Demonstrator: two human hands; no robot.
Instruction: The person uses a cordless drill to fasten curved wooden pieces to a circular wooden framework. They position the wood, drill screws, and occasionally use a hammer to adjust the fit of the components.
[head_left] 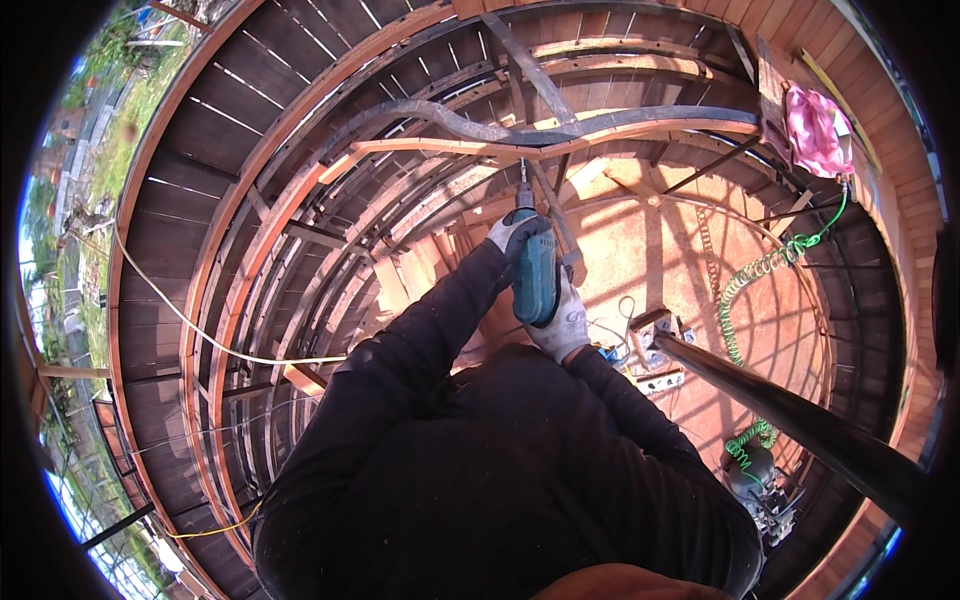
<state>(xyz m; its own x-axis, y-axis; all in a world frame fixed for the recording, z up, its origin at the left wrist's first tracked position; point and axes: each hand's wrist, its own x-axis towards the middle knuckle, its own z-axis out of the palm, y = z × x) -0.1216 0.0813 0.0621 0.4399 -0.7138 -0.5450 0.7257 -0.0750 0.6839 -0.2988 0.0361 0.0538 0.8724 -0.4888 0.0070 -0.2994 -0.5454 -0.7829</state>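
Teal power drill [537, 272] in both hands, its bit [523, 172] at a curved wooden strip [540, 153].
The left hand [514, 234] is clamped on the drill's front, the right hand [566, 322] around its rear grip, partly hidden. Farther right, a green coiled hose [745, 278] runs below pink cloth [816, 128].

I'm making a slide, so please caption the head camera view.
Gloved left hand and right hand hold a teal drill, its bit pointing toward a curved wooden rail.

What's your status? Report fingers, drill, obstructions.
Left fingers on front of teal drill, right fingers at rear. Bit at wooden rib, contact unclear. Slanted strip close on right.
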